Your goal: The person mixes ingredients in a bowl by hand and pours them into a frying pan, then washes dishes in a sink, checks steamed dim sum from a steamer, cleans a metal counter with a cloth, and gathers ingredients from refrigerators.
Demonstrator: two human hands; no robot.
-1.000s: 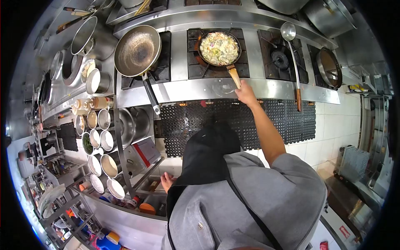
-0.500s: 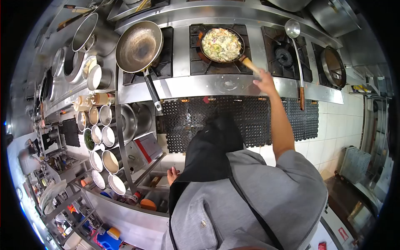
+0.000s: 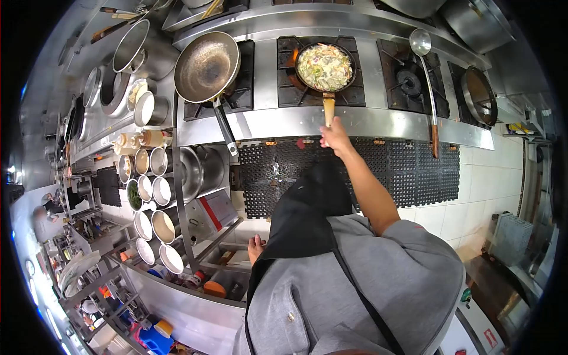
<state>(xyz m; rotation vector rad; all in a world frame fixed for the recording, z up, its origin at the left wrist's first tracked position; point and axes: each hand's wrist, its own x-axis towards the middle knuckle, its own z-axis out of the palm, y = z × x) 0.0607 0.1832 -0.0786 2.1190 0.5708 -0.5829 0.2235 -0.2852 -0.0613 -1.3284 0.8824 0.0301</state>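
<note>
My right hand (image 3: 336,135) is wrapped round the end of the wooden pan handle (image 3: 329,108). The small black pan (image 3: 299,80) sits on the middle burner, full of a pale mixture (image 3: 324,67) with green and orange bits. Orange flame (image 3: 292,58) shows at the pan's left side. Beside the apron, low and to the left, hangs my left hand (image 3: 255,247), partly hidden, with its visible fingers apart and nothing seen in them.
An empty wok (image 3: 207,66) rests on the left burner. A ladle (image 3: 428,83) lies across the right burner, near another pan (image 3: 479,96). Several metal containers (image 3: 163,227) stand at the left, with squeeze bottles (image 3: 155,138) above them. A person (image 3: 50,207) shows far left.
The pan handle swung to the right and then back to point straight toward me, my right hand moving with it. The whole view has shifted slightly.
</note>
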